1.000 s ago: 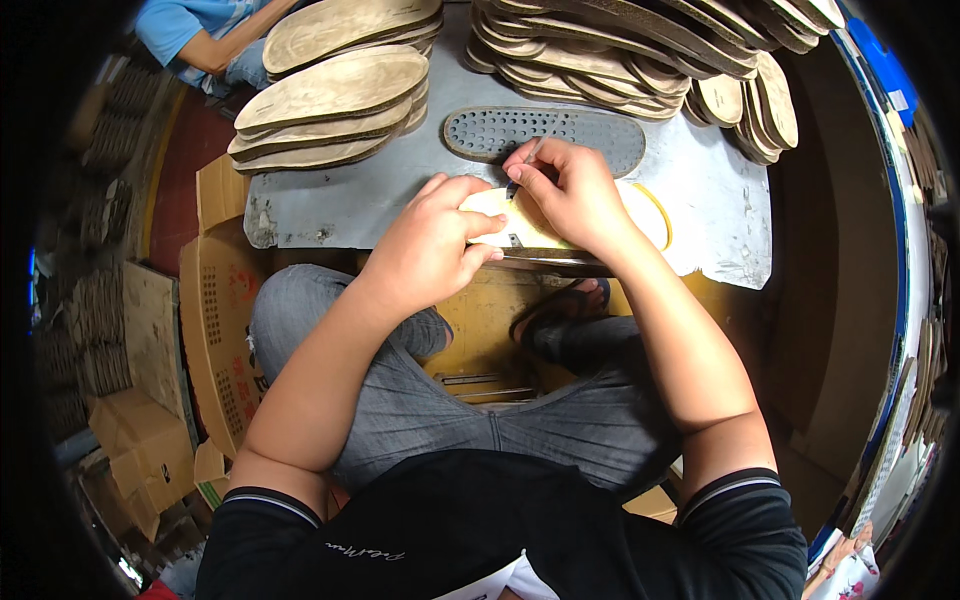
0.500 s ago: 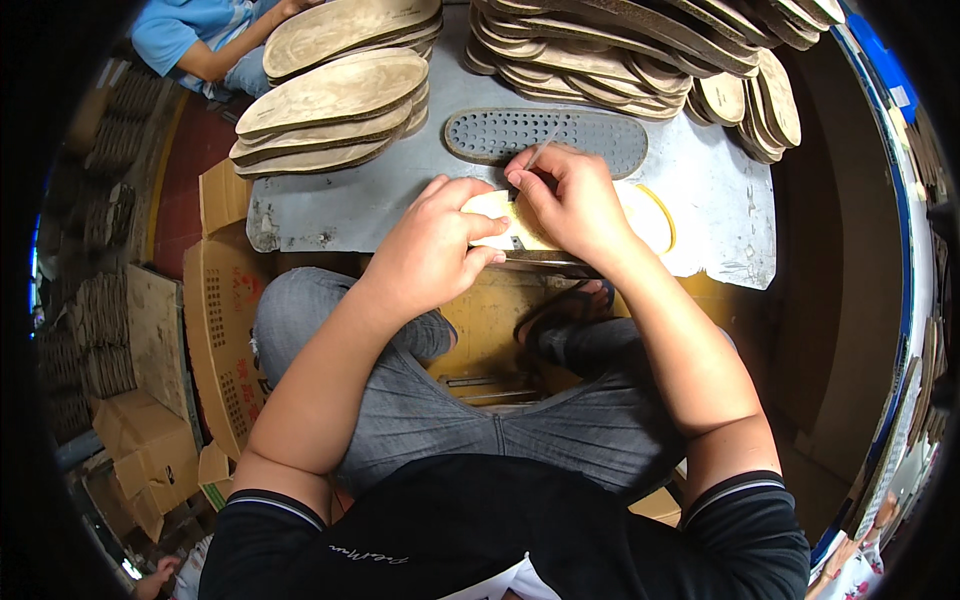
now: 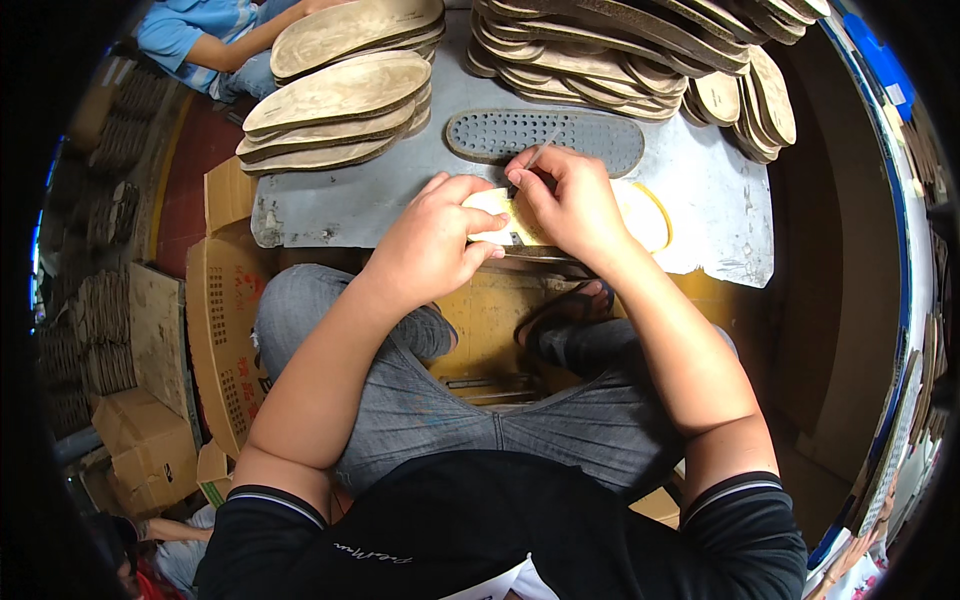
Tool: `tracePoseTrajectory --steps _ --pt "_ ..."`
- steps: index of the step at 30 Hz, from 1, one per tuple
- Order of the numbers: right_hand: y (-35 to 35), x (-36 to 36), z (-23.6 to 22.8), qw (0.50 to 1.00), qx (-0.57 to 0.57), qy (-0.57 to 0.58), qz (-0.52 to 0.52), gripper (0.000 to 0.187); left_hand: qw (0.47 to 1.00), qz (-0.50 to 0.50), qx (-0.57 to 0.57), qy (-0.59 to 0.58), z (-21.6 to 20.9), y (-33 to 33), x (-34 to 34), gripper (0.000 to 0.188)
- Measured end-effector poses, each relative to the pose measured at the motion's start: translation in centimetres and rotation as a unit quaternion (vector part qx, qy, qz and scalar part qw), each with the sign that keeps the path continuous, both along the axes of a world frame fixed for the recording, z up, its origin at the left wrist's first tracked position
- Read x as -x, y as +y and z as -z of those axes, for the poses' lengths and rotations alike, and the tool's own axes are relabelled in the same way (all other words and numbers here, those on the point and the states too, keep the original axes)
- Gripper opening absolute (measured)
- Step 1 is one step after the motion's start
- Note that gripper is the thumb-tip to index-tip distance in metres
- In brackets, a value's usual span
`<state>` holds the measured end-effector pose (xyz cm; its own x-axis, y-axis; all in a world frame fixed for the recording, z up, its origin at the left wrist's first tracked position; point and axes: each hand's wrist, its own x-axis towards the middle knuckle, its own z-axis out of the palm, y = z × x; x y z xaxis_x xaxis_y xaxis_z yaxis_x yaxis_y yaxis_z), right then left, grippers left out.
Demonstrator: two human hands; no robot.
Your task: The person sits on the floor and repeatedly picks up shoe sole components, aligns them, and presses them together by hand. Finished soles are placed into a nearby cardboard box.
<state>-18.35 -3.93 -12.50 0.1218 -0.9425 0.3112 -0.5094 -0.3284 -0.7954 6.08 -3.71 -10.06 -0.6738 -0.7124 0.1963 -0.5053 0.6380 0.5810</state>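
Low at the near edge of the metal table lies a sole-shaped piece with a cream face and yellow rim [image 3: 645, 213], a dark brown edge showing beneath it. My left hand [image 3: 432, 228] grips its left end, thumb at the near edge and fingers over the top. Above its middle, my right hand [image 3: 575, 195] pinches a thin translucent stick [image 3: 545, 146] between thumb and fingertips. The lower tip of the stick is hidden by the fingers. Just beyond lies a grey sole [image 3: 545, 138] with rows of small holes, apart from both hands.
Stacks of tan soles stand at the table's far left [image 3: 340, 95] and far right [image 3: 590, 75]. The grey metal tabletop [image 3: 320, 215] ends in front of my knees. A cardboard box [image 3: 228, 340] stands left of my leg. Another person's arm [image 3: 235, 50] shows at the far left.
The view has shifted slightly. Both hands keep nearly the same grip and place. At the lower left, more of another person has come into sight.
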Motion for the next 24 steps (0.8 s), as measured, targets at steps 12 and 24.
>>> tracePoseTrajectory --steps 12,24 --pt "0.2 -0.2 -0.5 0.999 -0.031 -0.024 -0.02 0.012 1.0 -0.011 -0.003 -0.005 0.2 0.2 -0.2 0.035" --pt "1.2 0.3 -0.8 0.997 -0.056 -0.045 -0.002 0.013 1.0 -0.005 -0.012 0.006 0.7 0.3 -0.2 0.037"
